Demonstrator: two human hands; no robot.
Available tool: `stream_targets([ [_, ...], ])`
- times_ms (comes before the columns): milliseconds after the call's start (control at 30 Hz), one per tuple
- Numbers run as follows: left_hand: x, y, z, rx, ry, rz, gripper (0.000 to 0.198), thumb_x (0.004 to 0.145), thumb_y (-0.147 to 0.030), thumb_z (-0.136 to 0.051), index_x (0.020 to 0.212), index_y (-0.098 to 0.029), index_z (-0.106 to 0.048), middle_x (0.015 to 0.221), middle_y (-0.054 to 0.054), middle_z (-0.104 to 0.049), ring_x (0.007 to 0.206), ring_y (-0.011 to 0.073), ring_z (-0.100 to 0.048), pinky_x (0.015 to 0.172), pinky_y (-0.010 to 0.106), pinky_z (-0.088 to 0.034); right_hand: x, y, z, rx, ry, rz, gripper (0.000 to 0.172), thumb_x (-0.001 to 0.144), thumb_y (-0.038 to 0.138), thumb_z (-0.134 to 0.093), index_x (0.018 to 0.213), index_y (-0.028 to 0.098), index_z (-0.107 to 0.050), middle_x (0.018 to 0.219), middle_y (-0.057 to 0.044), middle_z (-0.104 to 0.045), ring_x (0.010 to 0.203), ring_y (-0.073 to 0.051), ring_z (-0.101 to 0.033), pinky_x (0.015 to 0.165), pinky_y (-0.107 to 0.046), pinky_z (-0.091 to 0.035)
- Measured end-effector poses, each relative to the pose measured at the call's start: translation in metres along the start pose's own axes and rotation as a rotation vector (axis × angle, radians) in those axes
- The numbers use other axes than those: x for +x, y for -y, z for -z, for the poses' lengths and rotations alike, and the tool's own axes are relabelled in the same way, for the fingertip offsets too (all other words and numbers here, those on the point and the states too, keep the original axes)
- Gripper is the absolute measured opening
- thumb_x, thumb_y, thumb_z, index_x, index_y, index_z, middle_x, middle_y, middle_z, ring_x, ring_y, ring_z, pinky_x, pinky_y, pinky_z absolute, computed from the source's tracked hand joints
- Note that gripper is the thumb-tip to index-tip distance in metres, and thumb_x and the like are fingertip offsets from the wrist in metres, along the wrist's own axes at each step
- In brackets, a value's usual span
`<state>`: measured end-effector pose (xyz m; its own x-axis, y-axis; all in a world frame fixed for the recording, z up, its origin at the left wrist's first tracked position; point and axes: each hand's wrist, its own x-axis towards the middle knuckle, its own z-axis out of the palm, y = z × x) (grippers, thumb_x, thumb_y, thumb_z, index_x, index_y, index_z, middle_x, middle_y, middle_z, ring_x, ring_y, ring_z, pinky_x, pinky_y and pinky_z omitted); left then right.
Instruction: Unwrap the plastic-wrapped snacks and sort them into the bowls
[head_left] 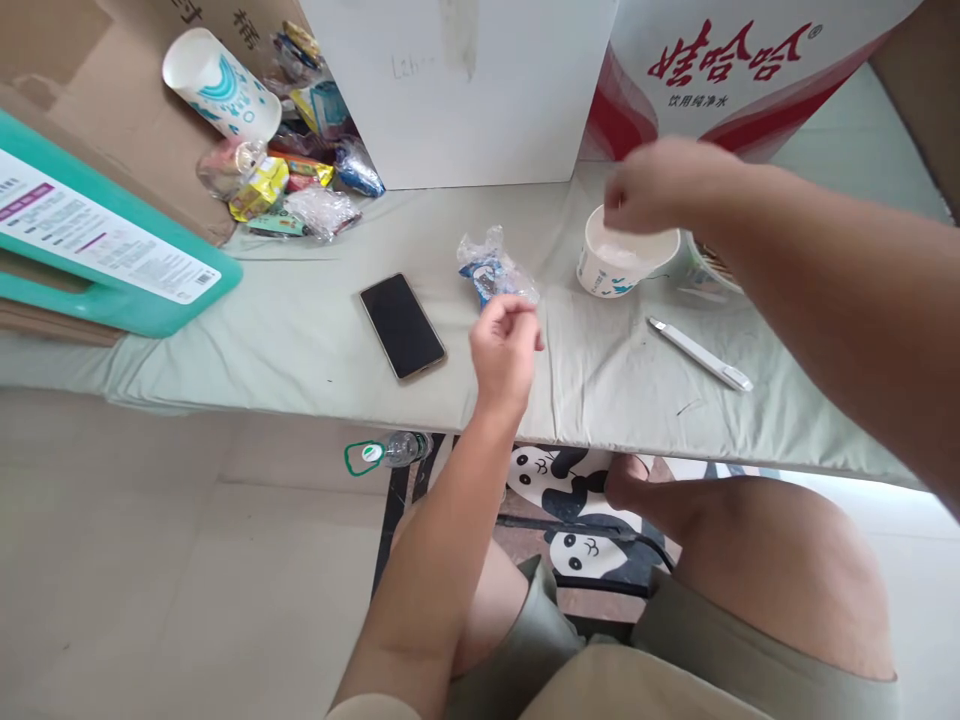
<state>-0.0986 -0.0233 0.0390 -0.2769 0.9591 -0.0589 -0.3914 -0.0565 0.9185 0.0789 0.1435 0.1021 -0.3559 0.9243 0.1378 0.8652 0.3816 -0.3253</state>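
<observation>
My left hand (508, 350) is closed, thumb against the curled fingers, at the near edge of a crumpled clear plastic wrapper (491, 270) with blue print. Whether it grips the wrapper I cannot tell. Over the rim of a white paper cup (611, 275) with blue print hangs my right hand (667, 185), fingers curled down and slightly blurred. Anything in those fingers is hidden. Something whitish and see-through shows inside the cup. A clear tub (709, 275) stands right of the cup, partly behind my right forearm. Below them lies a white utility knife (699, 353).
A black phone (403, 326) lies left of my left hand. Packaged snacks (300, 180) and a tipped paper cup (221, 85) fill the back left, near a green jug (172, 290). White box (480, 110) and red-white carton (720, 80) stand behind. A bottle (405, 449) is below the edge.
</observation>
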Motion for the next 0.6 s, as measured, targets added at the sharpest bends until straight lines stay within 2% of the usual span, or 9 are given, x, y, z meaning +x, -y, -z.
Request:
stream_targets([
  [33, 0.002, -0.002, 0.003, -0.050, -0.113, -0.044, 0.015, 0.077, -0.007, -0.055, 0.070, -0.020, -0.056, 0.051, -0.008, -0.046, 0.044, 0.0057, -0.045, 0.048, 0.019, -0.036, -0.005, 0.016, 0.007, -0.038, -0.059, -0.044, 0.015, 0.091, 0.025, -0.060, 0.087, 0.013, -0.070, 0.094, -0.010, -0.072, 0.101, -0.021, -0.066, 0.095, -0.037, -0.048],
  [67, 0.005, -0.005, 0.006, -0.106, -0.213, -0.068, 0.015, 0.076, -0.008, -0.053, 0.069, -0.021, -0.053, 0.048, -0.009, -0.042, 0.042, 0.0056, -0.041, 0.046, 0.019, -0.033, -0.011, 0.034, 0.009, -0.049, -0.128, -0.065, 0.022, 0.094, 0.026, -0.055, 0.105, 0.014, -0.069, 0.103, -0.012, -0.071, 0.106, -0.024, -0.065, 0.097, -0.042, -0.049],
  [133, 0.011, -0.011, 0.011, -0.204, -0.340, -0.049, 0.014, 0.074, -0.009, -0.051, 0.067, -0.021, -0.050, 0.046, -0.010, -0.037, 0.039, 0.0054, -0.035, 0.044, 0.020, -0.027, -0.023, 0.066, -0.005, -0.005, -0.037, -0.142, 0.045, 0.087, 0.028, -0.066, 0.130, 0.015, -0.062, 0.109, -0.013, -0.071, 0.106, -0.029, -0.065, 0.097, -0.047, -0.052],
  [200, 0.014, -0.016, 0.015, -0.266, -0.389, 0.023, 0.013, 0.072, -0.009, -0.050, 0.067, -0.021, -0.048, 0.046, -0.010, -0.035, 0.038, 0.0052, -0.032, 0.043, 0.020, -0.023, -0.029, 0.090, -0.039, 0.050, 0.059, -0.103, 0.074, 0.076, 0.037, -0.081, 0.143, 0.019, -0.054, 0.125, -0.014, -0.067, 0.103, -0.029, -0.067, 0.094, -0.047, -0.055],
  [300, 0.013, -0.018, 0.015, -0.293, -0.386, 0.112, 0.012, 0.072, -0.010, -0.051, 0.068, -0.021, -0.046, 0.047, -0.011, -0.033, 0.038, 0.0051, -0.030, 0.044, 0.020, -0.022, -0.027, 0.103, -0.098, 0.172, 0.156, -0.156, 0.101, 0.069, 0.042, -0.084, 0.157, 0.020, -0.038, 0.123, -0.018, -0.067, 0.110, -0.037, -0.065, 0.094, -0.056, -0.055],
  [367, 0.011, -0.016, 0.015, -0.279, -0.351, 0.131, 0.012, 0.072, -0.011, -0.051, 0.068, -0.021, -0.047, 0.048, -0.010, -0.032, 0.039, 0.0055, -0.030, 0.044, 0.021, -0.022, -0.022, 0.101, -0.125, 0.181, 0.125, -0.171, 0.105, 0.067, 0.033, -0.084, 0.159, 0.022, -0.035, 0.124, -0.019, -0.066, 0.119, -0.041, -0.062, 0.099, -0.059, -0.052],
  [433, 0.010, -0.013, 0.016, -0.248, -0.316, 0.118, 0.012, 0.074, -0.011, -0.052, 0.068, -0.021, -0.048, 0.049, -0.010, -0.033, 0.040, 0.0061, -0.031, 0.045, 0.021, -0.023, -0.019, 0.097, -0.136, 0.191, 0.076, -0.161, 0.104, 0.066, 0.024, -0.081, 0.159, 0.025, -0.033, 0.129, -0.018, -0.064, 0.122, -0.042, -0.061, 0.100, -0.060, -0.051],
  [533, 0.013, -0.009, 0.020, -0.165, -0.334, 0.035, 0.015, 0.078, -0.009, -0.052, 0.068, -0.020, -0.048, 0.053, -0.008, -0.035, 0.046, 0.0064, -0.035, 0.049, 0.020, -0.028, -0.030, 0.091, -0.132, 0.272, 0.015, -0.119, 0.098, 0.069, 0.019, -0.074, 0.157, 0.025, -0.032, 0.136, -0.017, -0.059, 0.124, -0.039, -0.061, 0.100, -0.059, -0.052],
  [600, 0.014, -0.007, 0.022, -0.092, -0.376, -0.008, 0.013, 0.082, -0.010, -0.055, 0.073, -0.019, -0.051, 0.063, -0.006, -0.045, 0.055, 0.0062, -0.045, 0.056, 0.017, -0.036, -0.049, 0.088, -0.123, 0.364, -0.045, -0.074, 0.091, 0.074, 0.022, -0.070, 0.155, 0.023, -0.031, 0.141, -0.017, -0.057, 0.129, -0.037, -0.059, 0.104, -0.058, -0.052],
])
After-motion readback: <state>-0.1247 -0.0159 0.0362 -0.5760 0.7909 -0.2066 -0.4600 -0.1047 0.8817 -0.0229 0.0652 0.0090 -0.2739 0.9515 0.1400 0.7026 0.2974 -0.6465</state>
